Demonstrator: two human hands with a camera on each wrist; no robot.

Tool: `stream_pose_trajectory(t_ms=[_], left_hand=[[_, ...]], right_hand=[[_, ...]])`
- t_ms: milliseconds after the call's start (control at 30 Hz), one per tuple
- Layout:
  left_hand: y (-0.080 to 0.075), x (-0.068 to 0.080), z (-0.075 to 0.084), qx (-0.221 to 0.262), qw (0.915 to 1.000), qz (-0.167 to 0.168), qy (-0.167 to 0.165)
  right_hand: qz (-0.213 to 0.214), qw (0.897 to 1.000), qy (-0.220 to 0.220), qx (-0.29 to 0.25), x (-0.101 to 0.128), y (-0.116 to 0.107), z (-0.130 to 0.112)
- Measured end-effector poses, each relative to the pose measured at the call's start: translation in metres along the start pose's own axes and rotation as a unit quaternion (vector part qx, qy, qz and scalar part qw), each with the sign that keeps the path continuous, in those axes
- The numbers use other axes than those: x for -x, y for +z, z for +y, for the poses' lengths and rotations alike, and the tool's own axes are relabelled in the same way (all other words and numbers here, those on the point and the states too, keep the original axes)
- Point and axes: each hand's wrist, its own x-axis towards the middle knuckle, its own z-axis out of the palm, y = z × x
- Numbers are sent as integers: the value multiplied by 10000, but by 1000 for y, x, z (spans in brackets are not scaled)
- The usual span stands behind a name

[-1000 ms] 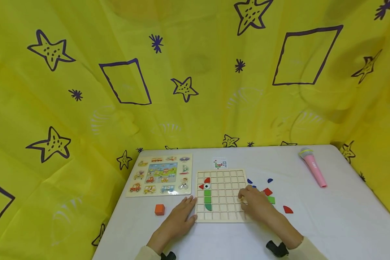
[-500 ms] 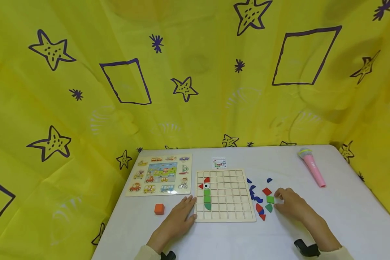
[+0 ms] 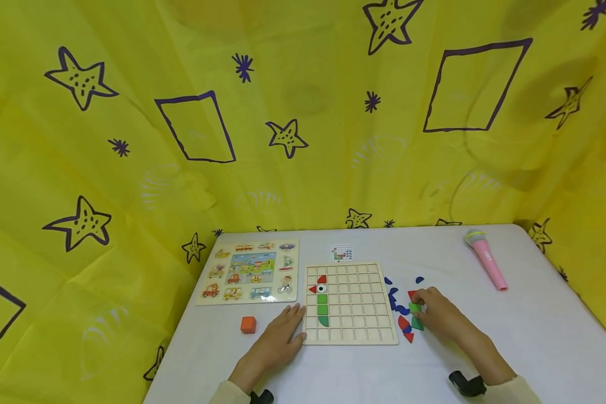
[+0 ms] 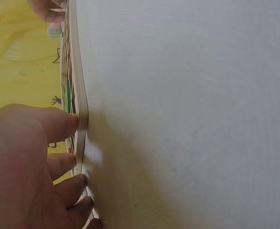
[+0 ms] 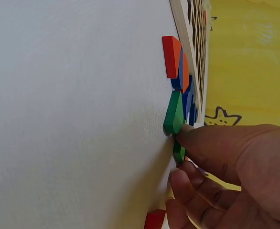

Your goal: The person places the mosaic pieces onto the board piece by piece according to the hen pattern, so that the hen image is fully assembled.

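Observation:
My left hand [image 3: 281, 336] lies with extended fingers along the left edge of the wooden grid board [image 3: 358, 335]; in the left wrist view, its thumb and fingertips touch the rim. In the board's left columns sit a red quarter-round, a red triangle, an eye tile [image 3: 321, 289], two green squares [image 3: 322, 299] and a green quarter-round [image 3: 324, 321]. Right of the board, my right hand [image 3: 440, 315] pinches a loose green square [image 5: 179, 151] between thumb and finger. Beside it lies another green piece [image 5: 174, 114] with a rounded side. My fingers partly cover a red square [image 3: 412, 294].
Several blue pieces [image 3: 394, 303] and red ones [image 3: 408, 337] lie along the board's right edge. A small pattern card [image 3: 341, 253] is behind the board. A vehicle picture puzzle [image 3: 247, 275] and an orange cube [image 3: 248, 325] are at left, a pink microphone [image 3: 487, 261] at far right.
My right hand moved off the board's right edge, out past the loose pieces, then back left onto the green square. My left hand stays at the board's left edge.

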Motion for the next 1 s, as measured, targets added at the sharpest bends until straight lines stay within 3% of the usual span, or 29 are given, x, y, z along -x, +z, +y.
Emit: stream_pose_trajectory(t_ms=[567,767,1000], left_hand=[[-2,0,1,-17,10000,-8,17],[-1,1,0,7,10000,-21,-4],[1,0,0,-61,10000,-19,-21]], right_hand=[[322,9994,-99,76,1,2,-4],[253,9995,-153,-92,-4,4,-24],[174,9982,-565,-70,-9,23,-61]])
